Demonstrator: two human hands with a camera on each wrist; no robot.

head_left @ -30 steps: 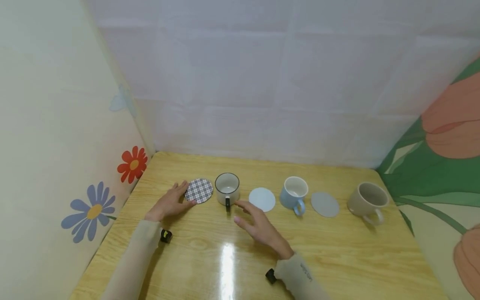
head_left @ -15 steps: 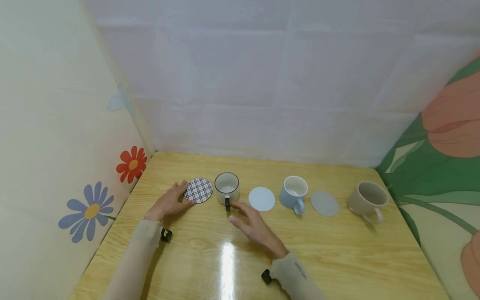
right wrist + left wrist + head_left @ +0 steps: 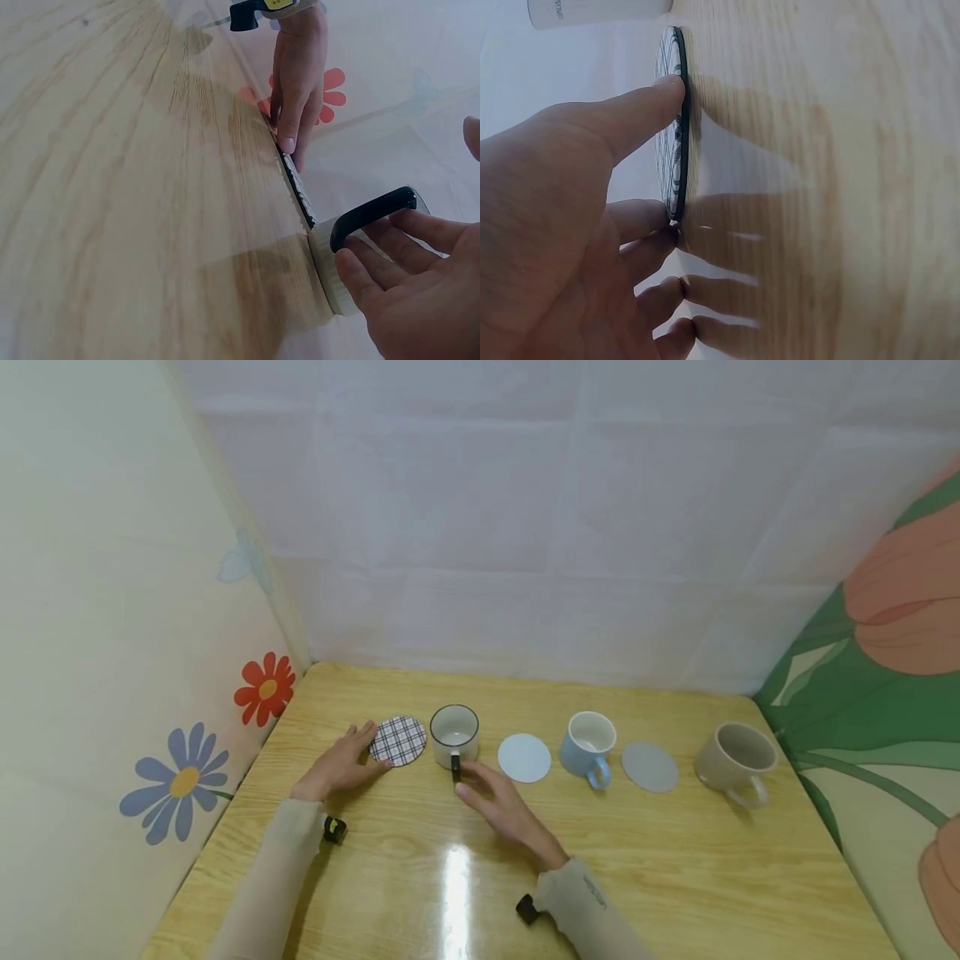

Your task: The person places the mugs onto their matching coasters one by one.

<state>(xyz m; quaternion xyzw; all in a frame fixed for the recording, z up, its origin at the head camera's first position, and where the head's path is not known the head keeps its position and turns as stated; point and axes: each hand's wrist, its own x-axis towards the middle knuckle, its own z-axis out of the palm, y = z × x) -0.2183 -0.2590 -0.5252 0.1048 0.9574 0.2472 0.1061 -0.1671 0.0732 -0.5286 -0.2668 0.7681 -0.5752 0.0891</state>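
In the head view, my left hand [image 3: 339, 766] holds a round black-and-white plaid coaster [image 3: 399, 741] by its left side; the coaster lies flat on the table. The left wrist view shows the thumb [image 3: 656, 101] on the coaster's edge and the index finger at another part of its rim. A white mug [image 3: 453, 727] with a dark rim and black handle [image 3: 456, 767] stands just right of that coaster. My right hand [image 3: 502, 802] is at the handle. In the right wrist view, its fingers [image 3: 427, 229] lie beside the handle, with the thumb tip apart from it.
To the right along the wooden table [image 3: 675, 877] come a pale blue round coaster [image 3: 524, 757], a light blue mug [image 3: 587, 745], a grey round coaster [image 3: 650, 767] and a beige mug [image 3: 735, 757]. A white sheet [image 3: 525, 527] hangs behind the table.
My right hand has moved left, closing the gap to the black mug handle. The left hand stays at the plaid coaster, and the mugs and coasters have kept their places.
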